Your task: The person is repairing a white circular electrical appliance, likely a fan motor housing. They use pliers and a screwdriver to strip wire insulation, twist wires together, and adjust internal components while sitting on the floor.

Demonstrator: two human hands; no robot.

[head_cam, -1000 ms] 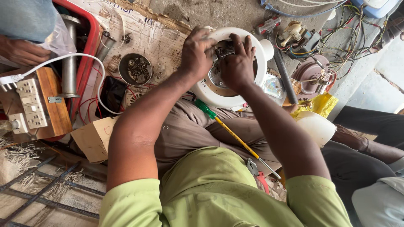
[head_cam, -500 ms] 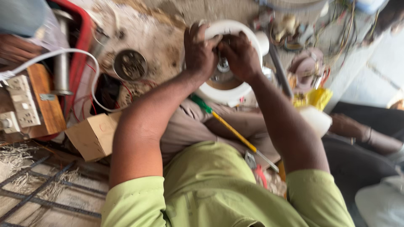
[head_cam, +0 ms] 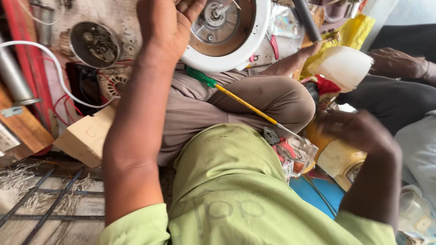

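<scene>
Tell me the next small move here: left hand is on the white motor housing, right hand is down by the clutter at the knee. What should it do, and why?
Probably bring the right hand to the screwdriver lying across the knee and grip it. The left hand rests on the rim of the white round housing, whose motor hub lies exposed, while the right hand, blurred, seems to hold no tool.

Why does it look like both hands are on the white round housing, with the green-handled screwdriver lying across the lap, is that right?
Not quite. In the head view only the left hand is on the white round housing; the right hand is down by the hip. The screwdriver does lie across the lap.
</scene>
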